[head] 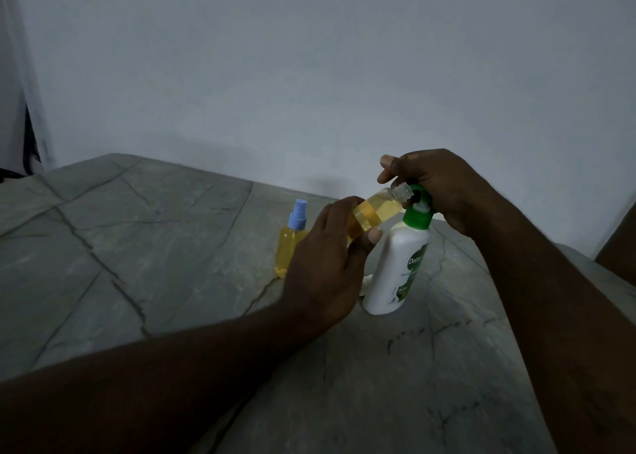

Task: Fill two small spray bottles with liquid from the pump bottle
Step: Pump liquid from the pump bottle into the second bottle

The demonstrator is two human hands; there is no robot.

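Forearms reach through dim light to the Dettol pump bottle (pixel 395 267) on the stone desk (pixel 137 247).
Left hand (pixel 327 264) grips a tilted uncapped spray bottle (pixel 378 212), its neck at the spout. Right hand (pixel 444 188) curls over the green pump head, mostly hiding it. A blue-capped spray bottle (pixel 289 247) stands left of the pump bottle, and a white piece (pixel 365 283) at its base is unclear.

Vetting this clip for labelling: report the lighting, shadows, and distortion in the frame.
Head view: dim, bluish light, foreground underexposed; white pump bottle brightest, its label barely legible; soft shadow on wall behind it; wide-angle distortion slants the table edges; capped spray bottle and held spray bottle look sharp.
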